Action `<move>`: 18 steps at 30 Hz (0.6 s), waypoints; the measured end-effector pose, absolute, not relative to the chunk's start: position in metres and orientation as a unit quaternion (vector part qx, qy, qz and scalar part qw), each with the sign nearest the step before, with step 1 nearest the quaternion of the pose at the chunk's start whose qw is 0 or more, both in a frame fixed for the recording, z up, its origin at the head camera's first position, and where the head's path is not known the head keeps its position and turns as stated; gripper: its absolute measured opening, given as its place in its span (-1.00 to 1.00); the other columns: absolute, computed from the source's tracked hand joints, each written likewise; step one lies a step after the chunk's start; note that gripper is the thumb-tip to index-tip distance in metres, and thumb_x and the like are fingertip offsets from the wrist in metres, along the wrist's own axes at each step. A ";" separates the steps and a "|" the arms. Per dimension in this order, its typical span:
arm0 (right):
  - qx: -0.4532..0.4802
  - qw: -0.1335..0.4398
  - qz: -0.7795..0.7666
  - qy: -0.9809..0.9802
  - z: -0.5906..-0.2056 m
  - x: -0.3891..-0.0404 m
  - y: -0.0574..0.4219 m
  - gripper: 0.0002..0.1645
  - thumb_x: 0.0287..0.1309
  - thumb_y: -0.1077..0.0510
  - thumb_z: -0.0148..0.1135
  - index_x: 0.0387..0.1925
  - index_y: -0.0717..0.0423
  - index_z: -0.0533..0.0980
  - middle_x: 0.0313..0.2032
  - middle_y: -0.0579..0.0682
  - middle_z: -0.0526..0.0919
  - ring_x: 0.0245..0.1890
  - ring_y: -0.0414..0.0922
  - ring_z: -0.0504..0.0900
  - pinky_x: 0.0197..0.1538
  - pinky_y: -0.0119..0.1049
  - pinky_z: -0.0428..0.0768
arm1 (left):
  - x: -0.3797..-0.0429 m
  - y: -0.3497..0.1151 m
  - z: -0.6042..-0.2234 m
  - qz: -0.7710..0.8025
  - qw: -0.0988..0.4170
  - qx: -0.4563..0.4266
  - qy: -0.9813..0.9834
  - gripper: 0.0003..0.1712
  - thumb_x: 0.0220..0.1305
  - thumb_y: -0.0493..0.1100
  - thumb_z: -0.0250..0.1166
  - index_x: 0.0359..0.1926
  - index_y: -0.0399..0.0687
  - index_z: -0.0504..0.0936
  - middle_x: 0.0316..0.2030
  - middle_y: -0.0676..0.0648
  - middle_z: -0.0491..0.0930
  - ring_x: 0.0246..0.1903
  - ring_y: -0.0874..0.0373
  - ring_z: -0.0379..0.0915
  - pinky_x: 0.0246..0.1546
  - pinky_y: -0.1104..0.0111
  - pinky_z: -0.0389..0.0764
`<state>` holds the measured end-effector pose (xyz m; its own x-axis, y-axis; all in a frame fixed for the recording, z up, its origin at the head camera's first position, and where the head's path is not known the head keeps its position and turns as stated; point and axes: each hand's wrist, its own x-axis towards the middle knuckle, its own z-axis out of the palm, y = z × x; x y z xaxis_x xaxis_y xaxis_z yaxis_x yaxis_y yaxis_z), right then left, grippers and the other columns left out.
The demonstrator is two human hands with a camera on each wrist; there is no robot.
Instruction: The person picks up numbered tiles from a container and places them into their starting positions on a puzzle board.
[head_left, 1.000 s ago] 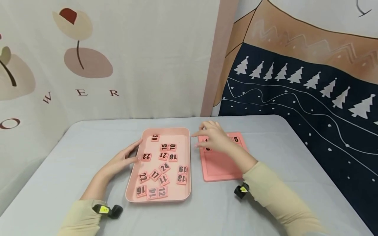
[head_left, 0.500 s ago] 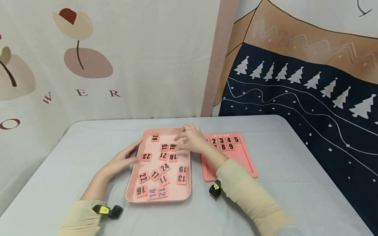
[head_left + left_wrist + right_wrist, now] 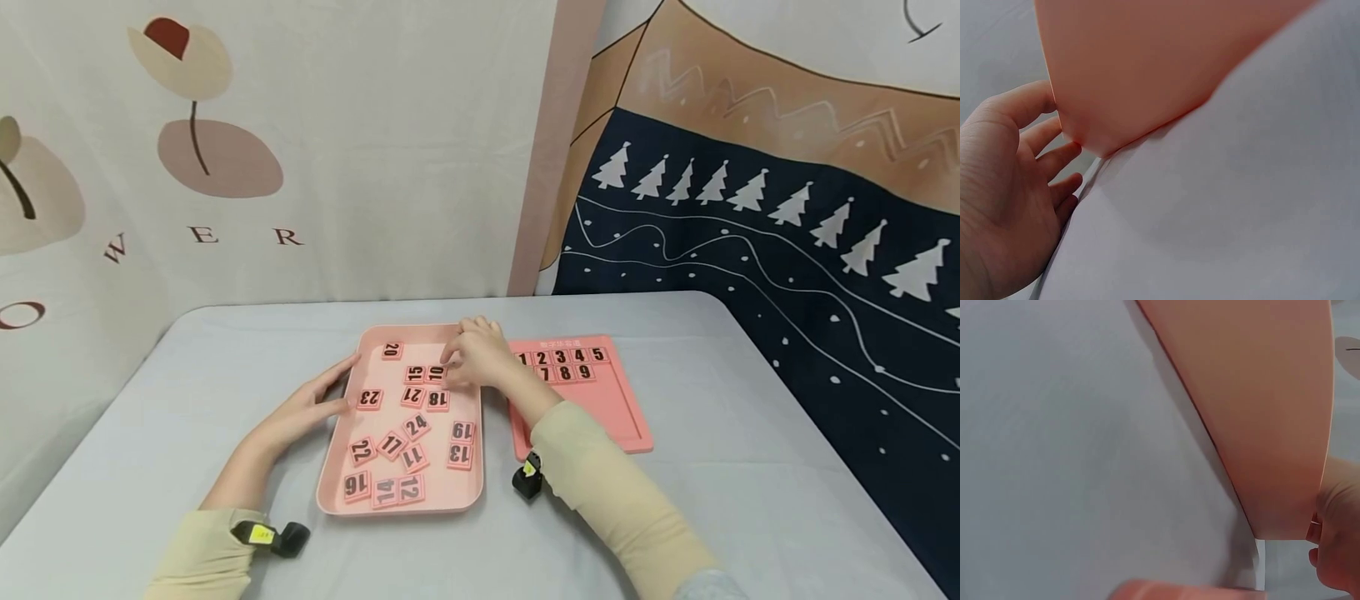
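Note:
My left hand (image 3: 307, 408) lies at the left side of a pink tray (image 3: 471, 492), its extended fingertips touching the outer wall. The left wrist view shows the same fingers against the tray's wall (image 3: 1147, 62). Reaching over the tray's right rim, my right hand (image 3: 480, 354) has bent fingers right at a number tile marked 10 (image 3: 434, 374); I cannot tell whether they pinch it. That tile lies beside tile 15 (image 3: 415, 375). Several more number tiles are scattered inside, including tile 20 (image 3: 392, 351) and tile 18 (image 3: 438, 401).
A pink number board (image 3: 600, 408) stands right of the tray, partly under my right forearm. Tiles 1 to 5 fill its top row, with tiles 7, 8 and 9 visible below. A grey-white cloth covers the table (image 3: 720, 500); printed curtains (image 3: 412, 167) hang behind.
My right hand has moved left from over the number board to tile 10 in the tray, uncovering the board's tiles. My left hand has stayed at the tray's side.

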<state>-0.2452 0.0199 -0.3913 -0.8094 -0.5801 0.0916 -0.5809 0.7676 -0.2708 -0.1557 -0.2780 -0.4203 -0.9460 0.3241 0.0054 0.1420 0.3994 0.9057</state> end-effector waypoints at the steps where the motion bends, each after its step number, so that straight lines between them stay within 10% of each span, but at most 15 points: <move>1: 0.309 0.000 0.141 -0.941 -0.391 -0.245 0.019 -0.55 -0.28 -0.29 0.52 -0.28 -0.26 0.69 -0.11 -0.14 0.44 -0.09 -0.17 0.28 -0.02 -0.25 0.22 | -0.156 -0.278 -0.420 0.529 0.087 0.137 0.833 -0.11 0.23 -0.19 0.26 0.50 -0.03 0.03 0.47 -0.22 -0.13 0.42 -0.22 -0.32 0.33 -0.16 -0.24; 18: 0.293 0.019 0.131 -0.947 -0.393 -0.243 0.016 -0.59 -0.31 -0.30 0.53 -0.39 -0.23 0.67 -0.15 -0.14 0.43 -0.10 -0.15 0.28 -0.04 -0.25 0.24 | -0.156 -0.279 -0.420 0.526 0.085 0.141 0.834 -0.11 0.24 -0.19 0.26 0.50 -0.01 0.03 0.47 -0.23 -0.12 0.42 -0.23 -0.30 0.33 -0.17 -0.22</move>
